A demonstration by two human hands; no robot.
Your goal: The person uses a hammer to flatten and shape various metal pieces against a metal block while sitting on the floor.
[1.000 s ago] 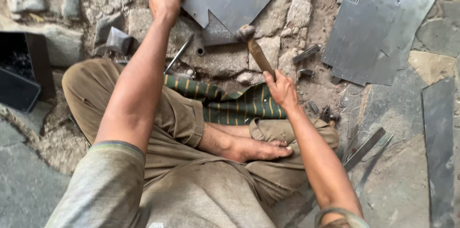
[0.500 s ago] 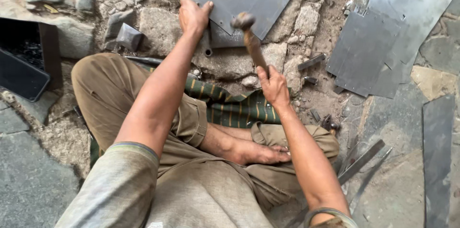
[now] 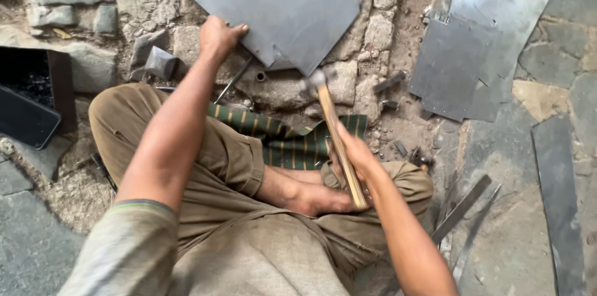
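I sit cross-legged on stone ground. My left hand presses on the near left edge of a large grey metal sheet lying on the stones. My right hand grips the wooden handle of a hammer; its blurred steel head hangs just below the sheet's notched lower corner. A thin metal rod lies under my left wrist, beside a small hole in the stone.
A green striped cloth lies over my legs. Stacked cut metal sheets sit at the right. A dark box is at the left, a small metal block near it, and metal strips at lower right.
The hammer has swung down from a raised position, its head now blurred near the sheet's lower corner. My left hand stays on the sheet edge. The view has shifted slightly.
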